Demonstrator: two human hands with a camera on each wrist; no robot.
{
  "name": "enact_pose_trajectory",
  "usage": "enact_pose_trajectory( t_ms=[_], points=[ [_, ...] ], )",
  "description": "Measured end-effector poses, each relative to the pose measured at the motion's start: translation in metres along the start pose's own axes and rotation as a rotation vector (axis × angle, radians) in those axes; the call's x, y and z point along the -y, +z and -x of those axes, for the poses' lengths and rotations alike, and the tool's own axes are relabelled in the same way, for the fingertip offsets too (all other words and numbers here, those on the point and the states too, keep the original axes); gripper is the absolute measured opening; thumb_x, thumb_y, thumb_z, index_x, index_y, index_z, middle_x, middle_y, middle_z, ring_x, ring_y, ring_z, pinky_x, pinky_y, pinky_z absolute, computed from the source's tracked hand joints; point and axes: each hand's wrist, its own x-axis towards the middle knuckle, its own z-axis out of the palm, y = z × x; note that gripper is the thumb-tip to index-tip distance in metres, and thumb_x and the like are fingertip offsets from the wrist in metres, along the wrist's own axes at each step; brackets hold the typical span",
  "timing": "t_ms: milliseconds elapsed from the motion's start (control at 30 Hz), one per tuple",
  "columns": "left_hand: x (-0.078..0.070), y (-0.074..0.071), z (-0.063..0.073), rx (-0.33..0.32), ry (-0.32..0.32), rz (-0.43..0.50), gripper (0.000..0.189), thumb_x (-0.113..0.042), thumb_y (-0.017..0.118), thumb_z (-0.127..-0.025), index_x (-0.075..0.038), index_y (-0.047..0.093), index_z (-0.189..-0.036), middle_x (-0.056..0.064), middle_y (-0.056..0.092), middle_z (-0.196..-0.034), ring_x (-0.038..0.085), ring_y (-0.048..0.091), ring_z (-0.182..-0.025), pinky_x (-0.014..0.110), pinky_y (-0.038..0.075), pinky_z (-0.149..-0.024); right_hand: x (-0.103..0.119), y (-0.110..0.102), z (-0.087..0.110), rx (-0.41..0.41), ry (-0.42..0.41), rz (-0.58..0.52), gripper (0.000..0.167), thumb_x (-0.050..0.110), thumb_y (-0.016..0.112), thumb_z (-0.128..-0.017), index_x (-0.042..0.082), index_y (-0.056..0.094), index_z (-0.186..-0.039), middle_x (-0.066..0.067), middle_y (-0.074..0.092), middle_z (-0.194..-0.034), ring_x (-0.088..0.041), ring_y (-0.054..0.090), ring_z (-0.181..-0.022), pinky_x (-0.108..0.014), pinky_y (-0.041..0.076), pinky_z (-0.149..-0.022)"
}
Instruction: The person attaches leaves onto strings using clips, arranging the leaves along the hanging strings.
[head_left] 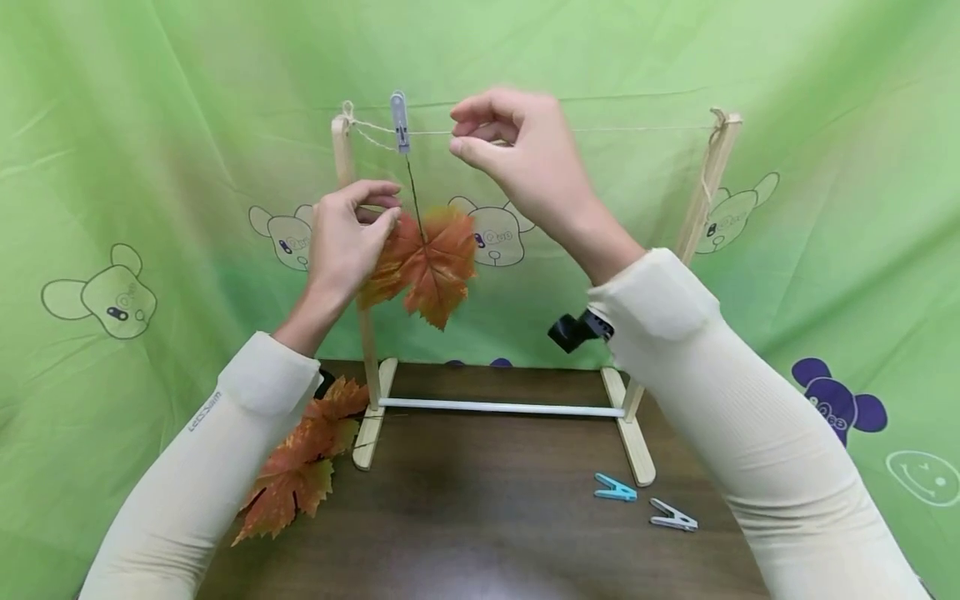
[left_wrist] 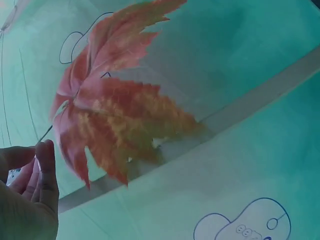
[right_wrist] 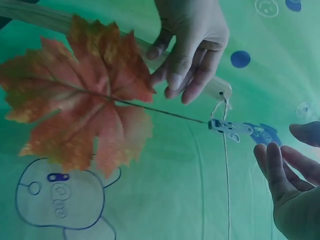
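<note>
A grey clothespin (head_left: 400,123) is clipped on the string, and the stem of an orange maple leaf (head_left: 431,271) hangs from its lower end. Beside the leaf's left edge is my left hand (head_left: 345,237), its fingers loosely bent; the right wrist view shows them apart from the stem (right_wrist: 160,111). My right hand (head_left: 525,154) hovers to the right of the clothespin, thumb and fingers relaxed. In the right wrist view a gap separates its fingertips from the clothespin (right_wrist: 230,127). The left wrist view shows the leaf (left_wrist: 115,110) side-on, beyond the left fingertips.
The string (head_left: 637,129) runs between two wooden posts (head_left: 712,179), joined low by a white rod (head_left: 502,407). Several orange leaves (head_left: 288,483) lie at the table's left. A blue clothespin (head_left: 615,487) and a pale clothespin (head_left: 673,516) lie at the right.
</note>
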Motion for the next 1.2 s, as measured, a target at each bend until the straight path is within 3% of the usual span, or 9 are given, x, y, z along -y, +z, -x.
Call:
enact_pose_trajectory(
  t_ms=[233,400,600,967,1200],
  points=[
    [0.006,-0.016,0.017,-0.016,0.054,0.001,0.022,-0.004,0.071,-0.098,-0.002,0.076,-0.119,0.017,0.078,-0.111,0.019,0.075,-0.087,0.017,0.058,-0.075,-0.013,-0.013,0.039,0.042,-0.012,0.044,0.029,0.008,0.071,-0.098,0.002,0.072,-0.126,-0.014,0.075,-0.123,-0.016,0.071,-0.107,-0.028,0.057,-0.1],
    [0.014,-0.028,0.033,-0.027,0.073,-0.05,0.02,-0.008,0.073,-0.098,-0.004,0.077,-0.117,0.015,0.078,-0.108,0.008,0.072,-0.085,0.017,0.058,-0.077,-0.028,-0.024,0.071,0.067,0.012,0.111,0.028,0.008,0.072,-0.098,0.003,0.072,-0.126,-0.013,0.076,-0.122,-0.012,0.073,-0.106,-0.02,0.057,-0.094],
    [0.025,-0.045,0.052,-0.003,0.062,-0.1,0.021,-0.012,0.075,-0.098,-0.004,0.077,-0.117,0.012,0.078,-0.107,0.002,0.07,-0.083,0.013,0.057,-0.075,-0.043,-0.039,0.109,0.071,0.035,0.16,0.025,0.011,0.073,-0.099,0.007,0.074,-0.123,-0.009,0.077,-0.117,0.0,0.071,-0.099,-0.013,0.055,-0.089],
    [0.053,-0.071,0.083,0.046,0.001,-0.189,0.027,-0.02,0.074,-0.099,-0.008,0.075,-0.124,0.014,0.077,-0.111,-0.008,0.065,-0.083,0.009,0.052,-0.073,-0.079,-0.06,0.165,0.06,0.059,0.236,0.027,0.005,0.075,-0.096,0.007,0.074,-0.123,-0.009,0.076,-0.117,0.005,0.069,-0.096,-0.008,0.052,-0.087],
    [0.076,-0.083,0.106,0.087,-0.053,-0.23,0.028,-0.02,0.074,-0.1,-0.007,0.075,-0.124,0.014,0.077,-0.109,-0.006,0.065,-0.083,0.008,0.052,-0.074,-0.1,-0.066,0.201,0.056,0.136,0.277,0.029,0.009,0.077,-0.095,0.013,0.074,-0.124,0.008,0.075,-0.112,0.005,0.07,-0.094,-0.01,0.054,-0.081]
  ],
)
